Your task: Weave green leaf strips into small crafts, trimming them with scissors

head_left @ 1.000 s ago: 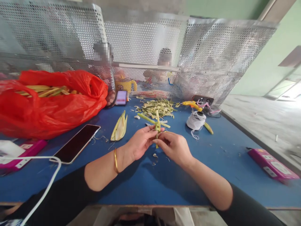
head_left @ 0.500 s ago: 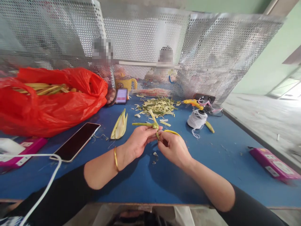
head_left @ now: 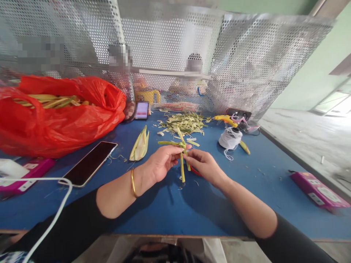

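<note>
Near the middle of the table (head_left: 153, 215), held just above the surface: green stalks (head_left: 182, 168) crossing at a small bulky joint, one arm out to the left, one toward the far side, two hanging toward the near edge. Step in hand, as judged: handling the joint. Best method would seem to be a light, firm pinch close to the crossing, with the left hand (head_left: 161, 160) as anchor and the right hand (head_left: 207, 166) guiding; hard pulling could split or loosen the stalks (they look fibrous and pliable). Hands, state: left is partly closed, thumb over the joint and fingers curled under, pinching it. Right has thumb and forefinger drawn together on a stalk just to the right of the joint, other fingers loosely bent; exact contact partly hidden. A red item (head_left: 196, 172) shows beneath the right fingers, identity cannot be told. Surroundings: pile of trimmings (head_left: 185, 123) on the far side, pale husk (head_left: 139, 146) left, white thread spool (head_left: 229, 138) right, red bag (head_left: 82, 124) far left.
</note>
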`<state>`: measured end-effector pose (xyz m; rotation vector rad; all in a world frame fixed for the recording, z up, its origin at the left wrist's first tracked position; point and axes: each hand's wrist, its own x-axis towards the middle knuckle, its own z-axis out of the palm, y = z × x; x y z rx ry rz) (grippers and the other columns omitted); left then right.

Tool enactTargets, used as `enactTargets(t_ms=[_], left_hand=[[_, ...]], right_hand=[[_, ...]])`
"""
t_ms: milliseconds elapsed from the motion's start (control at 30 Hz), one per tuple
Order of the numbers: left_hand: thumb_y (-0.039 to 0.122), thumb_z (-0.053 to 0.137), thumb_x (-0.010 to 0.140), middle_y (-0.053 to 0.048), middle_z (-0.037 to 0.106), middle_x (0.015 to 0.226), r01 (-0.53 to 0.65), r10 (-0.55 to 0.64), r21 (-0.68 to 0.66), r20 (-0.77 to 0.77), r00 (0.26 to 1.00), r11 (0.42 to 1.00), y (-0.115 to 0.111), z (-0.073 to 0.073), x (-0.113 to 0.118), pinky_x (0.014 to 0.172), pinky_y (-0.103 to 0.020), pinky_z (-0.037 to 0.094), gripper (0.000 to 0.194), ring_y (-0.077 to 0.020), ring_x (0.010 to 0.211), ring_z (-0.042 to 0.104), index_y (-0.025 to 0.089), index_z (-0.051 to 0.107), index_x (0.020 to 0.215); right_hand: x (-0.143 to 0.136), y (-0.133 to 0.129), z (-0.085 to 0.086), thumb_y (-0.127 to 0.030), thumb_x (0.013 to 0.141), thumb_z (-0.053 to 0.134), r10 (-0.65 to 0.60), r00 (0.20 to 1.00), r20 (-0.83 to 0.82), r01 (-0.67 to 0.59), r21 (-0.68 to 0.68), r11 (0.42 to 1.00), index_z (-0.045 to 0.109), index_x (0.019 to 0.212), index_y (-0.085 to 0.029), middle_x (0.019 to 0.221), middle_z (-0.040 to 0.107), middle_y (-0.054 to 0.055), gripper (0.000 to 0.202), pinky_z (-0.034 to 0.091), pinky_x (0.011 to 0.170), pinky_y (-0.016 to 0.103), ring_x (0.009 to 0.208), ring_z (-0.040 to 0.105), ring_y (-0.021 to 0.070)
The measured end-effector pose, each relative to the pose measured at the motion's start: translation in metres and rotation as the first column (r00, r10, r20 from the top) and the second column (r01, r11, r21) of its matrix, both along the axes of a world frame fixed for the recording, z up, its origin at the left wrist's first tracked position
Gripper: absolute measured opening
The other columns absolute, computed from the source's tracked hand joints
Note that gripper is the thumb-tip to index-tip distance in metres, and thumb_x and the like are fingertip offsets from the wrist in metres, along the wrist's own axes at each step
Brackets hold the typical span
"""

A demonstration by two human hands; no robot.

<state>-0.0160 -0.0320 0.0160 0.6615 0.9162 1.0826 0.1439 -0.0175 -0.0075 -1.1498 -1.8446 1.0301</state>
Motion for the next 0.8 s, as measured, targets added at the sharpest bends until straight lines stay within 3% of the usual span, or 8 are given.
enactTargets(t_ms=[100, 233, 300, 467, 567, 667, 800], left_hand=[[0.016, 0.071, 0.071, -0.004, 0.07, 0.073, 0.026, -0.026, 0.014, -0.001, 1.0, 1.0, -0.002, 0.0, 0.001, 0.059, -0.021, 0.047, 0.008, -0.0088, 0.057, 0.057, 0.014, 0.075, 0.078], [0.016, 0.084, 0.056, -0.001, 0.065, 0.064, -0.126, 0.125, 0.004, -0.117, 0.985, 0.992, 0.0, -0.001, 0.003, 0.049, -0.018, 0.04, 0.017, -0.005, 0.05, 0.049, 0.012, 0.072, 0.067], [0.013, 0.086, 0.051, 0.0, 0.063, 0.06, -0.182, 0.179, -0.006, -0.161, 0.971, 0.983, 0.002, -0.003, 0.003, 0.044, -0.017, 0.035, 0.021, -0.0041, 0.048, 0.047, 0.011, 0.071, 0.066], [0.009, 0.083, 0.056, -0.002, 0.067, 0.064, -0.138, 0.129, -0.04, -0.173, 0.976, 0.99, 0.006, -0.006, 0.002, 0.042, -0.015, 0.037, 0.017, -0.0042, 0.046, 0.049, 0.011, 0.071, 0.068], [0.01, 0.077, 0.067, -0.004, 0.07, 0.071, -0.047, 0.042, -0.042, -0.11, 0.993, 0.998, 0.007, -0.004, -0.001, 0.049, -0.016, 0.045, 0.008, -0.0052, 0.049, 0.055, 0.011, 0.072, 0.073], [0.021, 0.068, 0.079, -0.007, 0.071, 0.074, 0.05, -0.053, -0.059, -0.051, 0.997, 0.997, 0.005, -0.002, -0.003, 0.053, -0.02, 0.05, 0.01, -0.0078, 0.049, 0.057, 0.012, 0.071, 0.077], [0.033, 0.066, 0.081, -0.008, 0.071, 0.073, 0.18, -0.184, -0.057, -0.077, 0.98, 0.982, -0.002, -0.002, 0.001, 0.043, -0.018, 0.039, 0.022, -0.0066, 0.045, 0.052, 0.012, 0.072, 0.082]], right_hand=[[-0.004, -0.002, -0.004, -0.05, 0.081, 0.055, 0.113, 0.994, 0.013, -0.111, -0.082, 0.99, 0.053, 0.06, -0.019, 0.054, 0.043, -0.004, 0.038, 0.029, 0.051, 0.024, 0.052, 0.036, 0.0099], [-0.002, -0.007, 0.005, -0.032, 0.083, 0.051, 0.123, 0.98, 0.153, -0.12, -0.031, 0.992, 0.057, 0.06, -0.018, 0.057, 0.054, -0.002, 0.028, 0.033, 0.055, 0.023, 0.055, 0.044, 0.0104], [0.004, -0.007, 0.014, -0.027, 0.082, 0.05, 0.169, 0.96, 0.225, -0.157, -0.07, 0.985, 0.056, 0.057, -0.018, 0.055, 0.055, -0.002, 0.027, 0.034, 0.054, 0.023, 0.054, 0.046, 0.0103], [0.017, -0.002, 0.029, -0.027, 0.08, 0.052, 0.314, 0.915, 0.252, -0.259, -0.228, 0.938, 0.058, 0.055, -0.018, 0.054, 0.058, -0.002, 0.027, 0.034, 0.051, 0.023, 0.05, 0.046, 0.0097], [0.018, 0.001, 0.028, -0.041, 0.079, 0.06, 0.234, 0.961, 0.148, -0.193, -0.249, 0.949, 0.062, 0.06, -0.017, 0.056, 0.06, -0.001, 0.031, 0.036, 0.051, 0.023, 0.051, 0.047, 0.0097], [0.014, 0.004, 0.023, -0.056, 0.071, 0.067, 0.031, 0.995, -0.091, -0.054, -0.261, 0.964, 0.067, 0.068, -0.017, 0.064, 0.064, 0.001, 0.039, 0.042, 0.057, 0.024, 0.057, 0.053, 0.0111], [0.009, 0.005, 0.018, -0.057, 0.061, 0.076, -0.088, 0.939, -0.333, -0.04, -0.36, 0.932, 0.066, 0.069, -0.017, 0.062, 0.064, 0.001, 0.042, 0.044, 0.057, 0.023, 0.058, 0.057, 0.0111]])
